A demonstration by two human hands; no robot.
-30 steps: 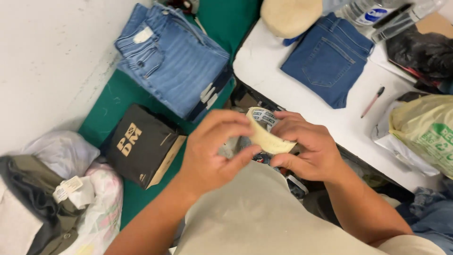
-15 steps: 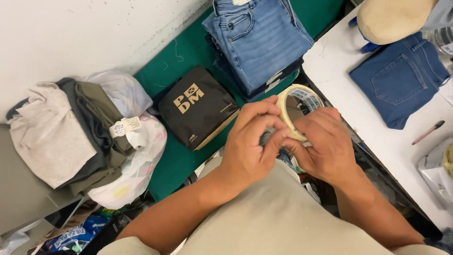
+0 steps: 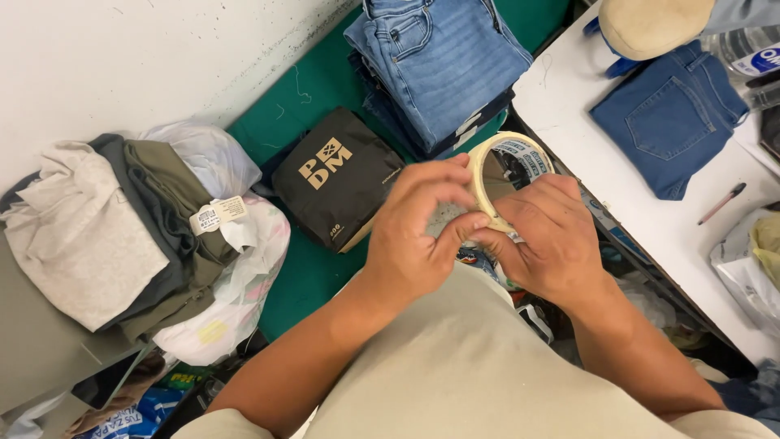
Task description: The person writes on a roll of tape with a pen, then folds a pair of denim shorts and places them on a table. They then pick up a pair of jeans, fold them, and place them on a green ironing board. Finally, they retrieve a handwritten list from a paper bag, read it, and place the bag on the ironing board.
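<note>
Both hands, left hand (image 3: 414, 236) and right hand (image 3: 552, 244), gripped 1 tape roll (image 3: 500, 167), fingertips seemingly pinching its edge.

The light is bright and even, like indoor light from above. Shadows are soft and small. A dark shadow sits under the white table (image 3: 650, 211), where it is hard to see things. The white wall (image 3: 122, 65) looks pale but not glaring. The hands and the roll of tape (image 3: 508, 167) look a little soft. The edges of the view are slightly bent and less sharp.
</note>
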